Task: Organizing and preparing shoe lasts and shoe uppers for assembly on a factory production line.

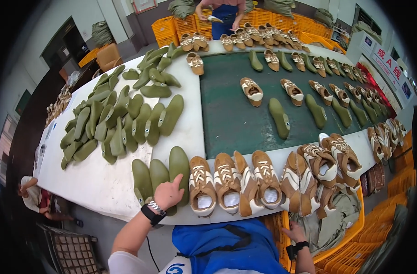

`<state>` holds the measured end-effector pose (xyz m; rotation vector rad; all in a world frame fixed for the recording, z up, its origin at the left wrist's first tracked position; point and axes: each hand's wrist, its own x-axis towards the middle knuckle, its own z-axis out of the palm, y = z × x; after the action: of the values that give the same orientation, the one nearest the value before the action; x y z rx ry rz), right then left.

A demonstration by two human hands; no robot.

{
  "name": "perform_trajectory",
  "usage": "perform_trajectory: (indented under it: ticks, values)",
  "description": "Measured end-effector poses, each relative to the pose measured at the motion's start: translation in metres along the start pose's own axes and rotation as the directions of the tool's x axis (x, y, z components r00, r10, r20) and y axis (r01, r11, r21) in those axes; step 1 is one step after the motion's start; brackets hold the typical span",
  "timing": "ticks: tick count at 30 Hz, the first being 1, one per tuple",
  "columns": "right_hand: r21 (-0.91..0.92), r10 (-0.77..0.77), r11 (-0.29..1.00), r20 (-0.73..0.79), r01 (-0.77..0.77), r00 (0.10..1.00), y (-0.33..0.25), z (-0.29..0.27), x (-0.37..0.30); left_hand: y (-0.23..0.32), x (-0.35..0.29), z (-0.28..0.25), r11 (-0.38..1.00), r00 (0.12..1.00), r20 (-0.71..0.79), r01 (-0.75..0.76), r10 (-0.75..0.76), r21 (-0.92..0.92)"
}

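My left hand (168, 193) is over the heel ends of three olive-green shoe lasts at the table's near edge. Its thumb points up along the right-hand last (178, 169). The other fingers curl down over the middle last (158, 172) and are partly hidden. To their right, brown-and-white sneakers (202, 185) stand in a row, some tipped on their sides. My right hand (295, 232) is low beside the yellow crate (286, 246), fingers apart, with nothing seen in it. Grey-green cloth (327, 228) lies in that crate.
A heap of green lasts (112, 114) covers the left of the white table (176, 123). A green belt (240, 132) carries rows of sneakers and lasts. Across the table a person (223, 18) in a blue apron holds a shoe. Another person (32, 196) sits at left.
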<state>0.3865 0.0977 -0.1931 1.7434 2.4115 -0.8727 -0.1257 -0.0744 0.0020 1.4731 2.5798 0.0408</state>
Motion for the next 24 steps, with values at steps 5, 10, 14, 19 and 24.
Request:
perform_trajectory:
  ticks: [5,10,14,19,24]
  values:
    - [0.096,0.223,0.972,-0.084,-0.215,0.971,-0.013,0.046,0.013,-0.024,0.051,-0.036,0.996,0.966,0.256,-0.007,0.030,-0.087]
    - [0.068,0.237,0.971,-0.143,-0.230,0.961,-0.024,0.043,0.013,0.006,0.142,-0.093,0.985,0.893,0.447,0.118,-0.051,-0.124]
    - [0.017,0.318,0.948,-0.079,-0.317,0.945,-0.027,0.041,0.013,0.035,0.234,-0.060,0.990,0.962,0.245,-0.095,0.117,-0.103]
    - [0.144,0.135,0.983,-0.133,-0.115,0.982,-0.042,0.023,0.011,0.093,0.331,0.059,0.996,0.997,0.033,-0.077,0.076,0.040]
    - [0.257,0.145,0.962,-0.179,-0.096,0.973,-0.029,0.040,0.002,0.119,0.362,0.058,0.998,0.996,0.075,0.055,-0.056,0.015]
